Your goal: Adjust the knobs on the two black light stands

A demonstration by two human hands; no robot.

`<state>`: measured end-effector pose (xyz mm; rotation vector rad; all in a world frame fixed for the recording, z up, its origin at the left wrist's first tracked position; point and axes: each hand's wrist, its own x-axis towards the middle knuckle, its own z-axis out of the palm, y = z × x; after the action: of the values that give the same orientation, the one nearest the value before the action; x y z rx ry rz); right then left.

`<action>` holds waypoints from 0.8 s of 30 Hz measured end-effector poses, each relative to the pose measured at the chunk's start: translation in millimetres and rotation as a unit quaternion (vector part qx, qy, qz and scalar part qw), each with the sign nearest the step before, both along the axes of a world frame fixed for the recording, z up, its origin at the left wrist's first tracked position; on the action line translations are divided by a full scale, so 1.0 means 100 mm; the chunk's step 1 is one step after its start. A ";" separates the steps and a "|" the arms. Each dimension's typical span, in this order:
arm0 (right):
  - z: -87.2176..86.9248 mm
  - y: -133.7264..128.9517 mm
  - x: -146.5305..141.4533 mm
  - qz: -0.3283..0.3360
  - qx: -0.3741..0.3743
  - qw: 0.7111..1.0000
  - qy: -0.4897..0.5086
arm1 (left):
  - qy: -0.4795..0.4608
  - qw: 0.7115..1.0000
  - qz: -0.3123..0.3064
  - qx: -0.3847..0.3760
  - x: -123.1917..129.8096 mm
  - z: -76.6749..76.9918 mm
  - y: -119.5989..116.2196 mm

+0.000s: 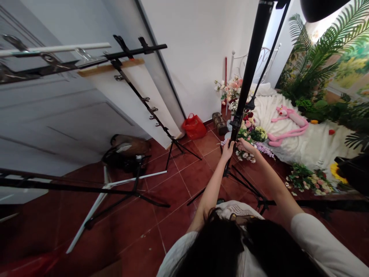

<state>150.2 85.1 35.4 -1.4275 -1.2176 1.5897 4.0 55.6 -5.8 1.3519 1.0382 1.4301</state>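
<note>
A black light stand (251,65) rises in front of me, its pole leaning up to the right and out of the top of the view. My left hand (227,149) is wrapped round the lower pole, thumb pointing up along it. On the pole's right side, my right hand (246,146) has its fingers curled in against the stand; the small part under the fingertips is too small to make out. Just above both hands sits a black collar (236,121) on the pole. A black lamp housing (319,9) shows at the top right.
A backdrop stand with metal clips (152,109) and a white roll (129,100) is to the left. White and black tripod legs (99,200) spread over the red tiles. A red bag (194,126) lies by the wall. Artificial flowers (311,179) and a pink plush toy (295,121) are at right.
</note>
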 end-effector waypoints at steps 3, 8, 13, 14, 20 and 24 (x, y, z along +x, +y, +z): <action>0.03 0.04 0.08 0.003 -0.017 1.000 -0.018 | 0.000 1.000 0.003 -0.002 0.00 0.01 0.01; 0.05 0.01 0.15 -0.012 0.033 0.999 0.017 | -0.002 1.000 0.008 0.004 0.01 0.01 0.03; 0.03 -0.08 0.15 -0.034 0.023 0.998 0.056 | -0.001 1.000 0.003 0.010 0.02 -0.04 0.04; 0.03 -0.09 0.16 -0.043 0.021 0.996 0.069 | 0.001 1.000 0.005 0.008 0.02 -0.05 0.04; 0.02 -0.15 0.13 -0.044 0.009 0.992 0.114 | 0.007 1.000 0.027 -0.005 0.05 -0.09 0.08; -0.02 -0.08 -0.03 -0.038 0.083 0.992 0.085 | -0.003 1.000 0.014 0.007 0.06 -0.09 0.09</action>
<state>147.1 77.3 32.9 -1.1936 -1.1535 1.4889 9.8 64.4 -15.2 1.3464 1.0483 1.4645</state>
